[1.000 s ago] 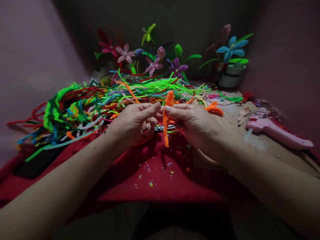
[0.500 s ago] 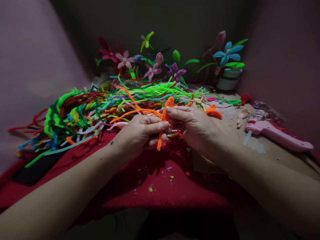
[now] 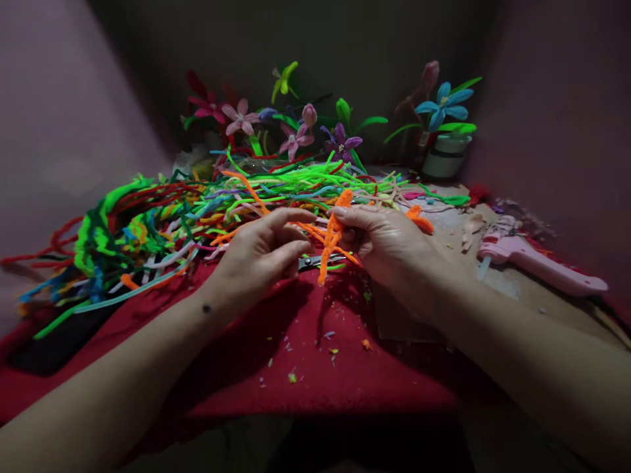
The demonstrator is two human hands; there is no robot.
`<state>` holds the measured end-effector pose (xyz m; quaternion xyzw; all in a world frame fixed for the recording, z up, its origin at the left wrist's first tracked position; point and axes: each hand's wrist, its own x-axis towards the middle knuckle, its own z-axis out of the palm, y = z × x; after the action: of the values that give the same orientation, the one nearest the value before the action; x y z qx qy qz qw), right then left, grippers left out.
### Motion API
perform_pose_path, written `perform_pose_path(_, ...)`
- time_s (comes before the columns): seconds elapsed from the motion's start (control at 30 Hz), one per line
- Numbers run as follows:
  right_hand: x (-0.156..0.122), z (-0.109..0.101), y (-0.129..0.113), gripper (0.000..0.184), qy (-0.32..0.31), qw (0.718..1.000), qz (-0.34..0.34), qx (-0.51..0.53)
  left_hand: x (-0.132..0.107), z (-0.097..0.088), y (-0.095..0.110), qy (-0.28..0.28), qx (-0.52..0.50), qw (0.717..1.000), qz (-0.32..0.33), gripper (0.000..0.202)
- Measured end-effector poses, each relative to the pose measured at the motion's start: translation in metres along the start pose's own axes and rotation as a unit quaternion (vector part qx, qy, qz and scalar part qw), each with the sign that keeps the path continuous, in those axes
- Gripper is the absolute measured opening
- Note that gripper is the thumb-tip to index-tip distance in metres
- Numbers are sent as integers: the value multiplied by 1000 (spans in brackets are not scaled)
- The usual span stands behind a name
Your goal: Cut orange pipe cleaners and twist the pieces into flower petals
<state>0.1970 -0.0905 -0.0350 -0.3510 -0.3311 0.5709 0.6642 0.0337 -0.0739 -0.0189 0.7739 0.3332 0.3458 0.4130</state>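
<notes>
My right hand point(image 3: 389, 246) pinches an orange pipe cleaner petal point(image 3: 331, 240) between thumb and fingertips. The petal is folded into a narrow loop, its rounded tip up and its loose end hanging down. To its left my left hand point(image 3: 266, 246) has thumb and forefinger apart, with nothing visible between them. Behind the petal a small pair of scissors point(image 3: 309, 263) lies on the red cloth, partly covered by the petal and my left fingers. A second orange pipe cleaner piece point(image 3: 420, 219) rests just beyond my right hand.
A heap of coloured pipe cleaners point(image 3: 296, 177) spreads behind my hands and to the left. A pink glue gun point(image 3: 542, 263) lies at right on a board. Pipe cleaner flowers point(image 3: 340, 141) stand at the back. Small scraps dot the red cloth point(image 3: 315, 368). A dark flat object point(image 3: 49, 345) lies at left.
My left hand has let go of the orange petal and drawn away to the left, its fingers parting. The petal stays in my right hand, and more of the scissors shows.
</notes>
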Motion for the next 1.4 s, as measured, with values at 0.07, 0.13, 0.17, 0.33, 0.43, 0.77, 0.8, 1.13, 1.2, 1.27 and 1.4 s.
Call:
perform_pose_path(0.07,3,-1,0,13,4,1000,12,8,-1,2,-5,63,136,974,170,26)
perform_pose_path(0.13,2,-1,-1,12,15,999,30,7,-4,4,-10,71,257,917,298,18)
perform_pose_path(0.17,0,0,-2,13,21,999,37,1,-5,5,-11,65,299,892,333,16)
perform_pose_path(0.33,-10,4,-6,17,37,996,32,-71,-10,0,-5,6,274,891,361,21)
perform_pose_path(0.43,-11,2,-5,17,15,995,23,-98,-11,-3,1,-31,202,924,322,23)
perform_pose_path(0.77,-15,1,-2,14,-30,981,-26,-188,-13,-3,12,88,257,936,222,3)
perform_pose_path(0.8,-15,1,-2,15,-32,979,-30,-199,-12,-3,11,79,301,919,240,5)
perform_pose_path(1.13,-22,6,-3,14,-27,954,-86,-287,-14,4,2,58,472,822,313,16)
perform_pose_path(1.2,-24,7,-1,14,-32,951,-100,-289,-15,6,2,52,493,812,310,18)
perform_pose_path(1.27,-25,8,1,13,-43,950,-118,-287,-16,7,2,54,516,798,305,18)
perform_pose_path(1.4,-25,8,4,20,-42,937,-130,-321,-15,10,1,47,569,760,311,22)
